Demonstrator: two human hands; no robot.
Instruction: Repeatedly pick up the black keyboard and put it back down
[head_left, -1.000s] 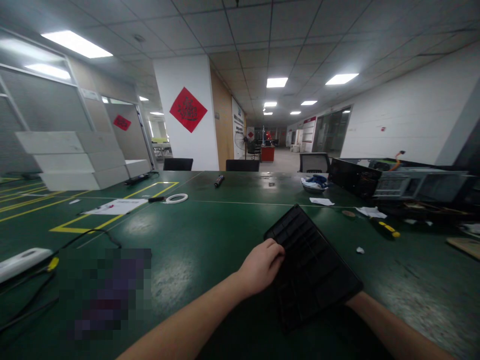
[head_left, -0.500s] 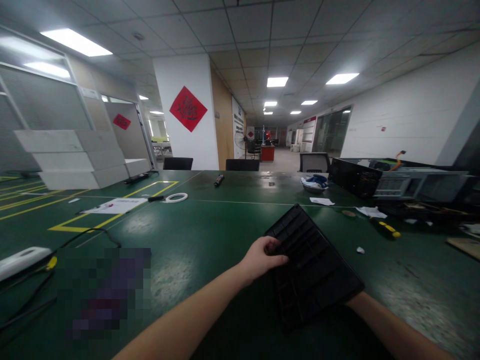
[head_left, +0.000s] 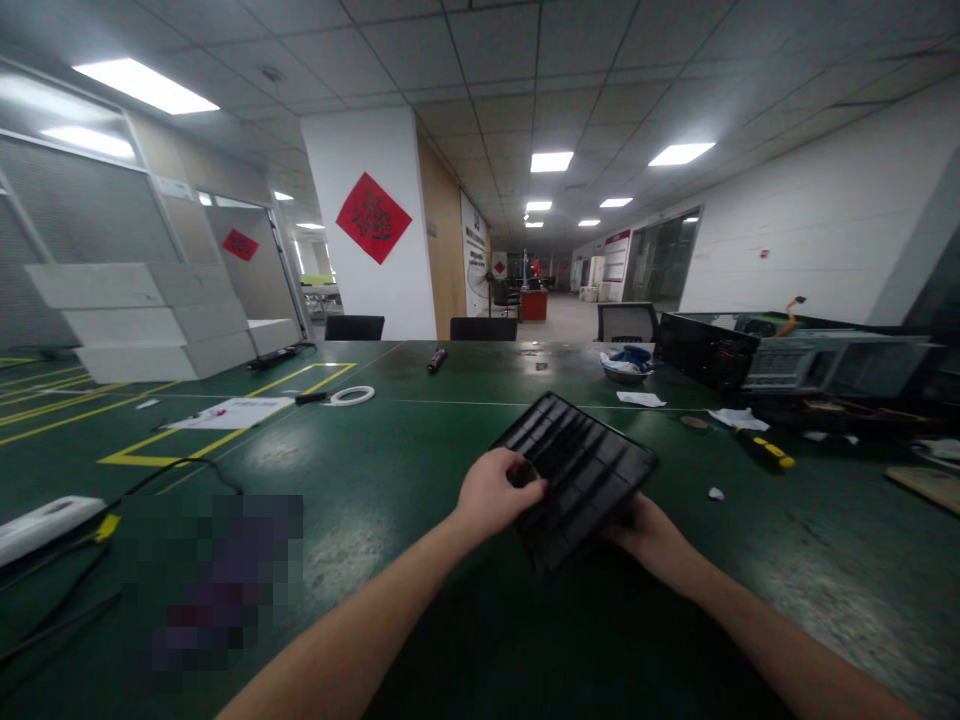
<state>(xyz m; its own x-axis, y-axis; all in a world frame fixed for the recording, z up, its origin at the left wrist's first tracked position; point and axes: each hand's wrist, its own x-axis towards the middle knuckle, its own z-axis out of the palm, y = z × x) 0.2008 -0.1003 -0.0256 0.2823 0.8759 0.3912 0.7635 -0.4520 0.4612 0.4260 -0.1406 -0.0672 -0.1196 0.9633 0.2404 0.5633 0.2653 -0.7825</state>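
Note:
A black plastic tray [head_left: 592,455], with ridges dividing its face into compartments, is held tilted above the green table. My left hand [head_left: 491,500] is closed at its left side, thumb lying over the face and index finger curled; whether a small part sits between these fingertips is too dark to tell. From below, my right hand [head_left: 652,540] grips the lower right edge, its fingers partly hidden behind the tray.
A yellow-black screwdriver [head_left: 772,452], a white scrap [head_left: 716,494] and an opened computer case [head_left: 795,360] lie to the right. Leftward are a tape roll [head_left: 352,396], paper [head_left: 232,413], white boxes [head_left: 161,325], a power strip [head_left: 49,525] and a pixelated patch. A bowl [head_left: 627,370] stands farther back.
The tray has shifted up and left and leans back more, its face catching more light. My right hand, hidden behind it before, now shows at its lower right edge.

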